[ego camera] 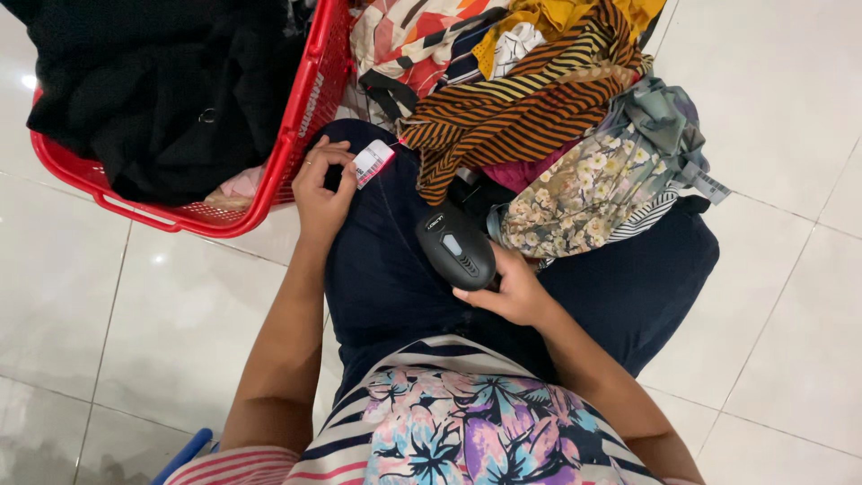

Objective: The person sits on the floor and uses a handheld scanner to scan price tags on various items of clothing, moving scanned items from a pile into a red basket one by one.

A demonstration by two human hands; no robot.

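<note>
Scanner [456, 247] black, grey button. Tag [373, 163] white with pink-red. Basket [301, 117] red, holding black cloth [153, 81]; top garment [521, 99] orange-black striped; floor [781, 108] white tile

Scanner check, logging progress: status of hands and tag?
Left hand pinching price tag. Right hand gripping black scanner. Clothes pile beside, nothing between.

The red basket [269, 171] runs off the top and left edges, its contents a dark heap perhaps of clothing. The scanner [456, 244] handle is hidden inside the right hand [516, 292]. The garment pile [539, 99] is cut off at the top.
</note>
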